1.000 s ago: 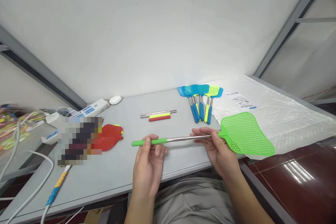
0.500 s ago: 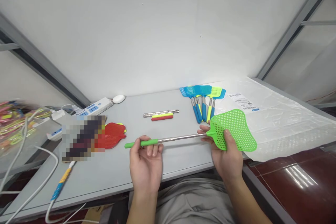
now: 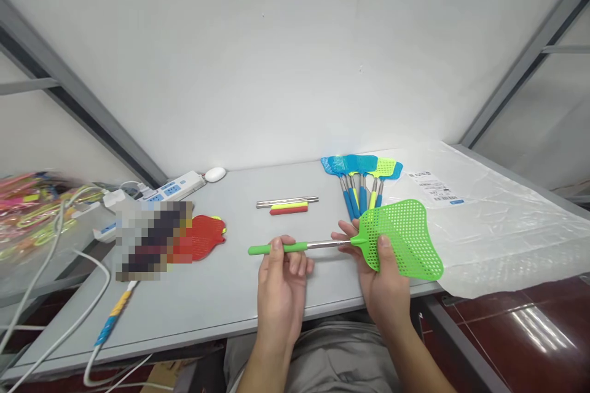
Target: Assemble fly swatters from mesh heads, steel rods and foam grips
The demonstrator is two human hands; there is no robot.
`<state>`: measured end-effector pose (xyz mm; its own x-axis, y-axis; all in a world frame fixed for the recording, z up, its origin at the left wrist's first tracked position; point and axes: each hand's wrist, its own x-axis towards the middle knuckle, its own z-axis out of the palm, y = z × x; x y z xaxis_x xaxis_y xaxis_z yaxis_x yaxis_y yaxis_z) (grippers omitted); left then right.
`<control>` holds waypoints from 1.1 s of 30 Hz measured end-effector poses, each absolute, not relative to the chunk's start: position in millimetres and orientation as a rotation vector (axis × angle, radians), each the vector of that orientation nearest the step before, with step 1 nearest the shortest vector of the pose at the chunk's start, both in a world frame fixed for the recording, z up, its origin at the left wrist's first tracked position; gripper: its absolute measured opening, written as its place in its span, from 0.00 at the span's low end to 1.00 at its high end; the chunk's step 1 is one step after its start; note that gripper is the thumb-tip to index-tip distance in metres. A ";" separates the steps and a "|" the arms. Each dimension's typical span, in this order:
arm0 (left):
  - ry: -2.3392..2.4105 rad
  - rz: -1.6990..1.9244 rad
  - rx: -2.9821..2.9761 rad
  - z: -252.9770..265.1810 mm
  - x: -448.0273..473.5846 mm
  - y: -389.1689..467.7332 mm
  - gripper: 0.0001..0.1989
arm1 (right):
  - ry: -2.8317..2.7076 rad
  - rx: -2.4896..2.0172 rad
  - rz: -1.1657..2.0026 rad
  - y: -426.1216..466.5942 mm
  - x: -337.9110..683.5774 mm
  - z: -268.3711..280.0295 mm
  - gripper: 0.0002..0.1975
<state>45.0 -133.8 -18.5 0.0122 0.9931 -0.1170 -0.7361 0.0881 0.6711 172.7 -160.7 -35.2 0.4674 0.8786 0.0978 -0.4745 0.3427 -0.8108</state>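
A green fly swatter [image 3: 401,239] with a telescopic metal shaft is held across both hands above the table's front part. My left hand [image 3: 283,282] pinches its green handle between thumb and fingers. My right hand [image 3: 385,282] grips the perforated head, thumb on top and fingers beneath, near where the shaft joins. Beyond the hands lie metal rods [image 3: 288,202], with a yellow handle [image 3: 295,204] and a red handle [image 3: 288,210] beside them. Several finished-looking swatters [image 3: 362,164], blue and yellow-green, lie in a fan behind my right hand.
Red swatter heads [image 3: 203,238] lie on the left, partly hidden by a pixelated patch. A power strip [image 3: 177,187], a white oval object [image 3: 215,174] and cables [image 3: 90,301] are behind and beside them. White plastic wrapping [image 3: 488,227] covers the table's right end.
The green swatter's shaft has become shorter as my hands have come closer together. My left hand has moved right with the handle; the view has shifted slightly.
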 end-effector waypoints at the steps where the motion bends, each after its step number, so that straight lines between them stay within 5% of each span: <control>1: 0.653 1.441 0.502 -17.6 47.6 -135.3 0.12 | -0.589 -0.803 0.934 -160.4 170.7 -35.0 0.20; 16: 0.927 1.332 0.993 -20.0 27.0 -145.3 0.18 | -0.375 -0.701 1.253 -156.2 191.0 -35.6 0.17; 24: 1.327 1.677 1.288 -31.9 9.5 -127.4 0.26 | -0.419 -0.689 1.065 -156.5 180.3 -35.3 0.15; 29: 1.209 1.264 2.172 -34.6 7.3 -123.6 0.08 | -0.280 -0.666 0.912 -156.3 181.5 -37.1 0.11; 33: 1.128 0.936 2.505 -30.9 25.8 -131.0 0.12 | -0.445 -0.669 0.910 -154.7 179.6 -43.8 0.12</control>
